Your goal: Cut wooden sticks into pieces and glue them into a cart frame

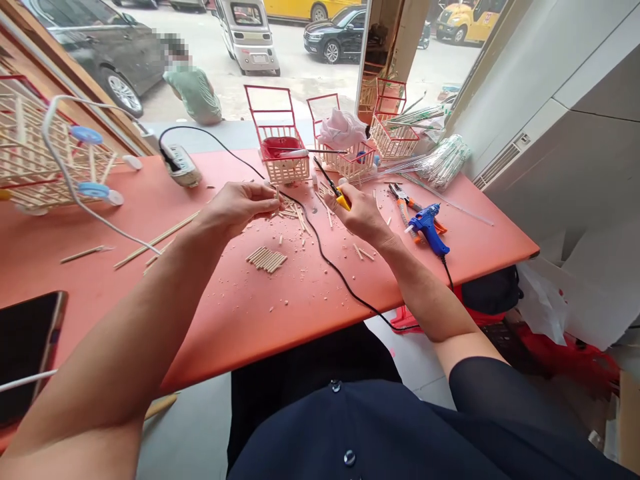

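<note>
My left hand [245, 205] is closed in a pinch over the table, with the tip of a short wooden stick [278, 193] showing at its fingertips. My right hand [361, 212] is wrapped around a yellow-handled utility knife [342, 198], its dark blade pointing up and to the left. Beneath and between the hands lie loose pieces of wooden stick [295, 212] and crumbs. Closer to my body, several short cut sticks [267, 259] lie side by side in a flat row.
A black cable [325, 257] crosses the pink table [240, 313]. Right of my hand lie a blue glue gun [429, 230] and orange-handled pliers [401, 199]. Small stick-built carts [286, 170] line the back; a larger one [45, 153] stands left, above a phone [30, 353].
</note>
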{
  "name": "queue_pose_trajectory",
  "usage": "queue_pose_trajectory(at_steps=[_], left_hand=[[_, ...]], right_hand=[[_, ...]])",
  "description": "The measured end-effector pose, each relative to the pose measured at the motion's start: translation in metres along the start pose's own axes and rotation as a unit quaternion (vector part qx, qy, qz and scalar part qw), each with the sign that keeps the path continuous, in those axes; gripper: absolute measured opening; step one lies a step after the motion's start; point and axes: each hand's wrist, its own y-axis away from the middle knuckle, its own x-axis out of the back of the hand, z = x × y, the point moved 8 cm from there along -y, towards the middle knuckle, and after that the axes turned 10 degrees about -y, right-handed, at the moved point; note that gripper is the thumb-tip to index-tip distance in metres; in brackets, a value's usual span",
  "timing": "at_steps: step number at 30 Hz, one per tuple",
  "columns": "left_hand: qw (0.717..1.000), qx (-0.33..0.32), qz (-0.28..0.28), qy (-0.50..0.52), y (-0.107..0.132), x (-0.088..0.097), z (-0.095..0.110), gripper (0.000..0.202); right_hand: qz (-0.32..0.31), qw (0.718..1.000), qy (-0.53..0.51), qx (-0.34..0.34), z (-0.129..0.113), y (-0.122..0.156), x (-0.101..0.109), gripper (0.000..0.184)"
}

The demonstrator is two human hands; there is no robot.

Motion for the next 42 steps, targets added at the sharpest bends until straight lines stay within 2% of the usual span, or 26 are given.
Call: queue_pose_trajectory(at_steps=[3,6,12,17,21,27,30,33,37,42], left_hand=[[0.999,0.026,0.036,0.005,0.024,0.017,-0.019,0.013],[0.997,0.006,0.073,0.000,0.043,0.026,-0.031,0.017],[0.995,0.022,0.090,0.034,0.059,0.023,-0.051,0.017],[0.995,0.006,0.092,0.023,0.063,0.021,-0.050,0.009],[0.992,-0.011,0.129,0.013,0.069,0.026,-0.044,0.010],[0.987,-0.020,0.154,-0.031,0.070,0.033,-0.043,0.013],[0.988,-0.025,0.154,-0.013,0.070,0.036,-0.040,0.024],[0.993,-0.038,0.109,0.028,0.073,0.028,-0.030,0.044],[0.997,-0.051,0.033,0.051,0.082,0.003,-0.011,0.062],[0.997,-0.068,0.005,0.031,0.083,-0.022,0.008,0.060]], right_hand=[[-0.003,1.000,0.009,0.007,0.003,-0.002,-0.003,0.064],[-0.009,1.000,0.016,0.008,0.005,-0.002,-0.008,0.064],[-0.030,0.999,0.038,0.009,0.005,-0.001,-0.019,0.060],[-0.040,0.998,0.048,0.006,0.009,-0.002,-0.022,0.062],[-0.036,0.998,0.043,0.017,0.007,-0.003,-0.022,0.061],[-0.044,0.998,0.044,0.018,0.003,-0.001,-0.024,0.061],[-0.045,0.998,0.036,0.018,0.002,0.000,-0.025,0.062],[-0.074,0.997,-0.012,0.020,-0.003,0.003,-0.031,0.060],[-0.143,0.983,-0.111,0.024,-0.018,0.011,-0.048,0.058],[-0.164,0.968,-0.182,0.054,-0.034,0.018,-0.060,0.054]])
